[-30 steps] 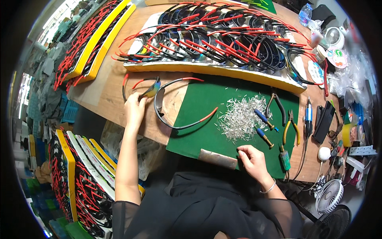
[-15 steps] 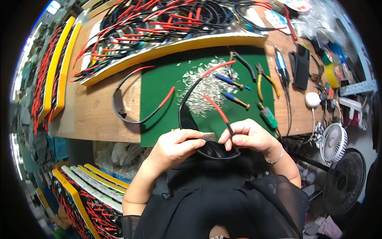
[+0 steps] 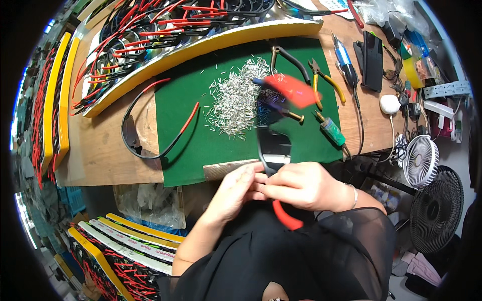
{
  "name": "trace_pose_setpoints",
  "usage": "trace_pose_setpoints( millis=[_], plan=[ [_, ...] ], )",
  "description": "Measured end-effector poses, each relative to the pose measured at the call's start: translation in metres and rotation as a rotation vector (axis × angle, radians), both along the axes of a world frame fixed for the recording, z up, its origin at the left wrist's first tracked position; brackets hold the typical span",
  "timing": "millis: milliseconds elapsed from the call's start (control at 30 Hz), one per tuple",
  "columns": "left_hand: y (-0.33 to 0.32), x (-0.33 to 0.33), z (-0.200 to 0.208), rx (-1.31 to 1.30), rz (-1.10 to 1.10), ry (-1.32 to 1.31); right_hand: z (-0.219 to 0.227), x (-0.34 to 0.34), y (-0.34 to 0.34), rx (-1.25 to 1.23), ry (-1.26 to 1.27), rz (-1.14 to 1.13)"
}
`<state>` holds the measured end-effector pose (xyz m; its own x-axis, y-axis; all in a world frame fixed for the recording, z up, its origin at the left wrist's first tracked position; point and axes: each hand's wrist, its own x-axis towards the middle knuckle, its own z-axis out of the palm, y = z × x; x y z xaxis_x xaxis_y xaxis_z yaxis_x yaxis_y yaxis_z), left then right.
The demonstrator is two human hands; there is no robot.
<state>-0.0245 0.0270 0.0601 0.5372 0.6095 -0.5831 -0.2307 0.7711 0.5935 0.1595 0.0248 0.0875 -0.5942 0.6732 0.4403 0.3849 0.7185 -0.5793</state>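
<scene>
A pair of black sunglasses (image 3: pixel 276 143) with red temple tips is in my hands at the table's front edge, tilted and partly smeared by motion. One red tip points away over the mat; the other hangs below my fingers. My right hand (image 3: pixel 309 185) is closed on the frame near a hinge. My left hand (image 3: pixel 233 190) is closed on the same spot, its fingertips partly hidden behind the right. Beyond them a pile of small silvery pins (image 3: pixel 233 98) lies on the green mat (image 3: pixel 186 160). A brass-shafted screwdriver (image 3: pixel 293 115) is partly covered by the sunglasses.
Another pair of sunglasses (image 3: pixel 138 145) rests at the mat's left. Right of the pile are yellow-handled cutters (image 3: pixel 326 83), dark-handled pliers (image 3: pixel 296 62), a green-handled tool (image 3: pixel 331 131) and a blue electric screwdriver (image 3: pixel 344 57). A yellow-edged tray (image 3: pixel 201 60) of glasses stands behind; fans (image 3: pixel 420 163) stand right.
The sunglasses have turned in my hands, one temple swinging away over the pile and the other downward. My right hand has moved left, against my left hand. The view has shifted slightly.
</scene>
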Motion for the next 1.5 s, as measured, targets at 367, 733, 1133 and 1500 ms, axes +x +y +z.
trace_pose_setpoints(
  millis=[367,733,1133,1500],
  plan=[
    [-0.015,0.016,-0.040,-0.409,0.132,-0.197,-0.020,0.000,-0.005,0.032,-0.115,0.039],
    [-0.010,0.020,-0.028,-0.401,0.025,-0.127,-0.070,0.019,0.069,0.075,-0.476,-0.677],
    [-0.023,0.015,-0.044,-0.539,0.076,-0.135,0.003,0.044,-0.020,-0.824,-0.118,-0.478],
    [-0.018,0.023,-0.040,-0.445,0.078,-0.053,-0.028,0.025,-0.036,-0.598,-0.159,-0.411]
  ],
)
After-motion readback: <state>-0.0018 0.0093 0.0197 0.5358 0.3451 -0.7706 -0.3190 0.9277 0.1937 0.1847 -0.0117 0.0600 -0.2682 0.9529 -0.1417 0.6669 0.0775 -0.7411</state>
